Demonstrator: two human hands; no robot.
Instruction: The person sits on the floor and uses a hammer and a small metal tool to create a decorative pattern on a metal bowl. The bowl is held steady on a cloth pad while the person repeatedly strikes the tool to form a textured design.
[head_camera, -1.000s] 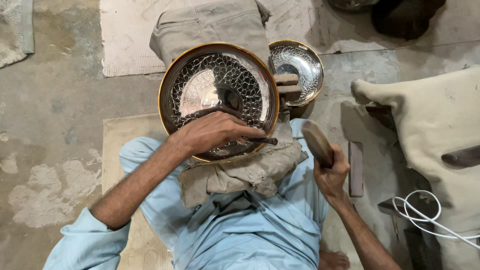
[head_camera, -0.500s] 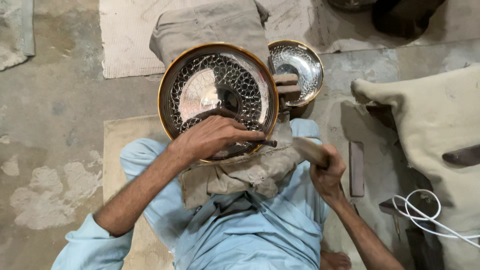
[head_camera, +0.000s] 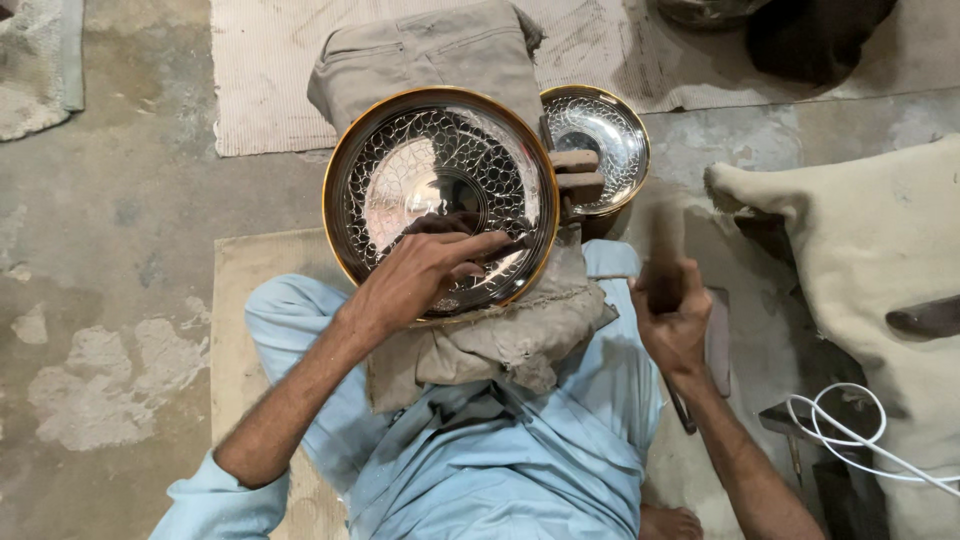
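A large shiny metal plate (head_camera: 400, 150) with a patterned face and brass-coloured rim rests on a cloth-padded support (head_camera: 500, 340) on my lap. My left hand (head_camera: 420, 275) lies on its lower part, fingers pinched on a thin dark chisel (head_camera: 505, 245) whose tip touches the plate. My right hand (head_camera: 675, 320) is to the right of the plate, gripping a wooden mallet (head_camera: 663, 245) raised upright and blurred by motion.
A smaller patterned metal bowl (head_camera: 600, 135) sits behind the plate with a wooden block (head_camera: 575, 175) at its rim. A beige cushion (head_camera: 860, 260) lies at right, a white cable (head_camera: 850, 440) near it. Mats cover the concrete floor.
My right hand has swung the mallet up from a tilted position near the chisel to upright, farther right. My left hand stays on the plate with the chisel.
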